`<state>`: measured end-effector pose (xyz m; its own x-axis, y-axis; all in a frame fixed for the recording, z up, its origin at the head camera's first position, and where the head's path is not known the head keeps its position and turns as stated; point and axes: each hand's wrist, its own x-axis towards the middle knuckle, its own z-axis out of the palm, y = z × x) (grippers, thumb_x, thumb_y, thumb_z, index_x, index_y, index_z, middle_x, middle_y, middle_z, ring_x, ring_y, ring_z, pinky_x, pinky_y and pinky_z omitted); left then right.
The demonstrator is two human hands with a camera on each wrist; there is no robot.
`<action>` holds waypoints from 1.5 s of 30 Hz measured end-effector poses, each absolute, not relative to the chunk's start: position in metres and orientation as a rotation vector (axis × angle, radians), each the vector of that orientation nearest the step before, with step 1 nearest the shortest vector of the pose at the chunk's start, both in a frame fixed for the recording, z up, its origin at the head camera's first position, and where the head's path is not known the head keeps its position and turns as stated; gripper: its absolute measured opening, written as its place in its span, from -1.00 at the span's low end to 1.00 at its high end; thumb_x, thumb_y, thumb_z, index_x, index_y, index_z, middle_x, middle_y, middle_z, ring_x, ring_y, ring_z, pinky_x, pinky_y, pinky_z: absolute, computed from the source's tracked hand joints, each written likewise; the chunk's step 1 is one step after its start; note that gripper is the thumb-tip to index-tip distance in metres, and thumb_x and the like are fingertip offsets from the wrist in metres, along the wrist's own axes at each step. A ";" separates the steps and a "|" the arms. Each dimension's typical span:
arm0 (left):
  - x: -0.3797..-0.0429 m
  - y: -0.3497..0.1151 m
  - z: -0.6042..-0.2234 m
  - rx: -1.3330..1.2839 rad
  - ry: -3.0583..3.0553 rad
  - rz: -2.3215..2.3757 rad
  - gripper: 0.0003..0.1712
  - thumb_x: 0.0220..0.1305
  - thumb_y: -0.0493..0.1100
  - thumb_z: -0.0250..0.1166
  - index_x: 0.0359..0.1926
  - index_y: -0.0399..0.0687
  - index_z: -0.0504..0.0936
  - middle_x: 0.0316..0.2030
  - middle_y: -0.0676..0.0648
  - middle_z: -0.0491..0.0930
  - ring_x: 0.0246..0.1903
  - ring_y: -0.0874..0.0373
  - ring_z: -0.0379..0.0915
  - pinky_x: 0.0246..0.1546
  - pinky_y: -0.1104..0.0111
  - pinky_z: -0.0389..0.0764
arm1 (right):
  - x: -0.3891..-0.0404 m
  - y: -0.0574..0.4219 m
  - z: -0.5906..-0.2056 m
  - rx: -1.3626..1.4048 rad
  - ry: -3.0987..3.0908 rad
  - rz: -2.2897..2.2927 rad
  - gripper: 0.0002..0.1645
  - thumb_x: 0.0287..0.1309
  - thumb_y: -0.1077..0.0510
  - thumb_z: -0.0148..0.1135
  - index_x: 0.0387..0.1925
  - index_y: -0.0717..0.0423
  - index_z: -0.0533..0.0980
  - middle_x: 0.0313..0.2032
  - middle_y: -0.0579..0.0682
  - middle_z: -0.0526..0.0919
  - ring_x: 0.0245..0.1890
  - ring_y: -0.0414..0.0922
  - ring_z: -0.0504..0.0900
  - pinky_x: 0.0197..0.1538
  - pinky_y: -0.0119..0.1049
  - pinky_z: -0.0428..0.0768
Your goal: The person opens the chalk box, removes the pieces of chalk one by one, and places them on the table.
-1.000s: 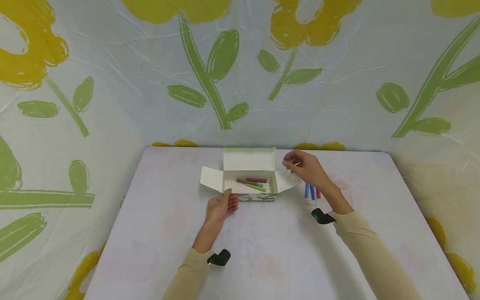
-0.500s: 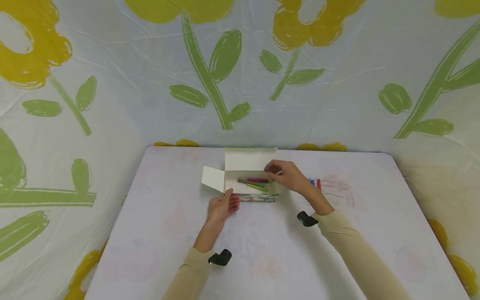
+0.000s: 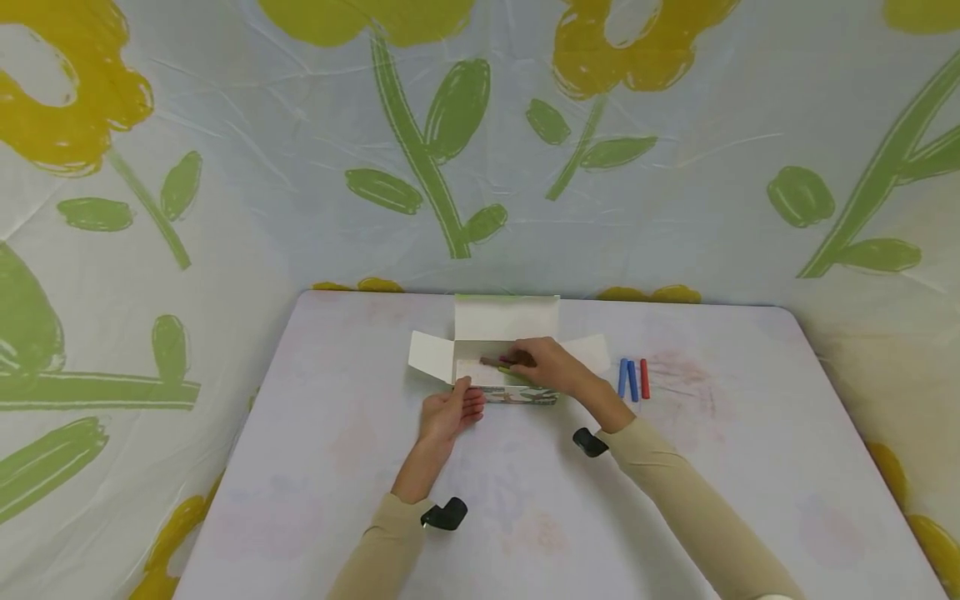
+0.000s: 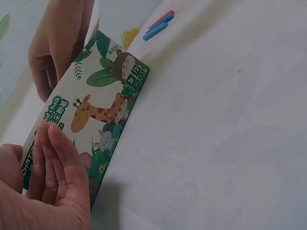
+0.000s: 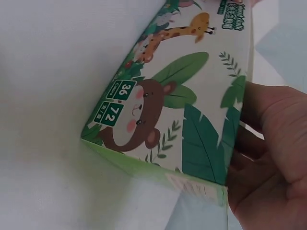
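An open cardboard chalk box (image 3: 525, 396), printed with a giraffe and a bear, stands on the table with its lid and side flaps folded out. My left hand (image 3: 442, 415) grips its near wall towards the left corner, thumb at the rim and fingers against the printed face (image 4: 103, 115). My right hand (image 3: 551, 364) reaches over the wall into the box, fingers bent down by the chalk sticks (image 3: 490, 362) lying there. In the right wrist view the box wall hides the fingertips of the right hand (image 5: 273, 158), so I cannot tell whether they hold a chalk.
Two blue chalks (image 3: 622, 377) and a red chalk (image 3: 644, 378) lie on the table to the right of the box, beside reddish smudges (image 3: 678, 375). The raised lid (image 3: 506, 317) stands at the back. A flower-printed cloth (image 3: 300, 167) hangs behind the table.
My right hand has moved left and down from beside the box into it; the white chalk it held is now out of sight. My left hand keeps its place on the box.
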<state>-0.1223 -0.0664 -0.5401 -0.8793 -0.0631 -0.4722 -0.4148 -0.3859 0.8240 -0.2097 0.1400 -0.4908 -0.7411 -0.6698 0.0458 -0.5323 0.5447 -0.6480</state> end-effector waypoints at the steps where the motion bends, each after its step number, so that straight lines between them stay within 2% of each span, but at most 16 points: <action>1: -0.122 -0.066 -0.540 -0.640 1.600 2.362 -0.54 0.47 -0.06 0.26 -0.17 -0.51 0.69 -0.43 -0.07 0.73 -0.47 0.26 0.64 -0.34 0.46 0.71 | -0.210 0.139 -0.492 -1.013 2.587 -0.945 -0.80 0.28 0.34 0.35 -0.08 0.34 0.62 -0.19 0.12 0.73 -0.20 -0.02 0.67 -0.08 -0.09 0.67; 5: -0.124 -0.065 -0.541 -0.642 1.607 2.363 -0.56 0.48 -0.08 0.24 -0.20 -0.49 0.69 -0.45 -0.07 0.72 -0.48 0.27 0.64 -0.35 0.47 0.71 | -0.210 0.132 -0.497 -1.020 2.644 -0.800 -0.79 0.30 0.33 0.34 -0.04 0.31 0.64 -0.12 0.13 0.74 -0.11 0.02 0.70 0.00 -0.05 0.67; 9: -0.124 -0.064 -0.544 -0.651 1.604 2.359 -0.56 0.48 -0.08 0.23 -0.20 -0.48 0.70 -0.46 -0.07 0.72 -0.49 0.27 0.63 -0.37 0.47 0.70 | -0.208 0.124 -0.497 -1.018 2.702 -0.636 -0.80 0.29 0.33 0.36 -0.06 0.26 0.66 -0.13 0.11 0.74 -0.11 0.03 0.71 0.01 -0.06 0.67; 16: -0.125 -0.065 -0.545 -0.654 1.598 2.364 -0.56 0.48 -0.07 0.24 -0.20 -0.48 0.70 -0.44 -0.07 0.72 -0.49 0.28 0.63 -0.37 0.48 0.70 | -0.207 0.106 -0.492 -1.186 2.833 -0.283 -0.92 0.34 0.27 0.32 -0.19 0.23 0.66 -0.42 0.06 0.67 -0.43 -0.05 0.63 -0.33 -0.18 0.64; 24: -0.125 -0.064 -0.544 -0.672 1.582 2.354 -0.57 0.48 -0.06 0.25 -0.21 -0.44 0.71 -0.45 -0.07 0.72 -0.49 0.28 0.64 -0.37 0.47 0.71 | -0.212 0.094 -0.497 -1.229 2.822 -0.175 -0.82 0.41 0.20 0.26 -0.35 0.18 0.61 -0.50 0.03 0.63 -0.54 -0.11 0.51 -0.44 -0.18 0.59; 31: -0.126 -0.065 -0.545 -0.667 1.598 2.357 -0.56 0.48 -0.05 0.24 -0.19 -0.46 0.70 -0.44 -0.08 0.73 -0.48 0.28 0.64 -0.36 0.47 0.71 | -0.215 0.089 -0.496 -1.217 2.769 -0.159 -0.87 0.23 0.27 0.43 -0.37 0.16 0.60 -0.46 -0.02 0.63 -0.52 -0.19 0.40 -0.42 -0.24 0.55; 34: -0.125 -0.065 -0.544 -0.674 1.608 2.352 -0.55 0.48 -0.05 0.24 -0.18 -0.47 0.70 -0.41 -0.11 0.74 -0.47 0.26 0.65 -0.36 0.46 0.71 | -0.215 0.088 -0.495 -1.202 2.734 -0.171 -0.80 0.19 0.23 0.49 -0.40 0.13 0.57 -0.52 -0.09 0.53 -0.51 -0.20 0.35 -0.43 -0.31 0.44; 38: -0.124 -0.065 -0.543 -0.677 1.592 2.352 -0.56 0.47 -0.05 0.24 -0.20 -0.45 0.70 -0.40 -0.13 0.73 -0.47 0.26 0.65 -0.36 0.46 0.71 | -0.217 0.087 -0.495 -1.147 2.678 -0.238 -0.82 0.20 0.22 0.48 -0.40 0.11 0.58 -0.54 -0.14 0.42 -0.49 -0.20 0.32 -0.40 -0.34 0.35; 45: -0.125 -0.065 -0.543 -0.676 1.585 2.357 -0.55 0.47 -0.06 0.24 -0.17 -0.50 0.69 -0.43 -0.11 0.73 -0.48 0.27 0.64 -0.36 0.46 0.71 | -0.222 0.088 -0.495 -1.051 2.617 -0.287 -0.87 0.21 0.23 0.48 -0.32 0.13 0.62 -0.47 -0.10 0.54 -0.43 -0.18 0.42 -0.30 -0.28 0.51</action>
<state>-0.1253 -0.0647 -0.5433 -0.8695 -0.0706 -0.4888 -0.4260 -0.3937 0.8146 -0.2216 0.0884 -0.4954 -0.6848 -0.6992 -0.2053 -0.6380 0.7115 -0.2945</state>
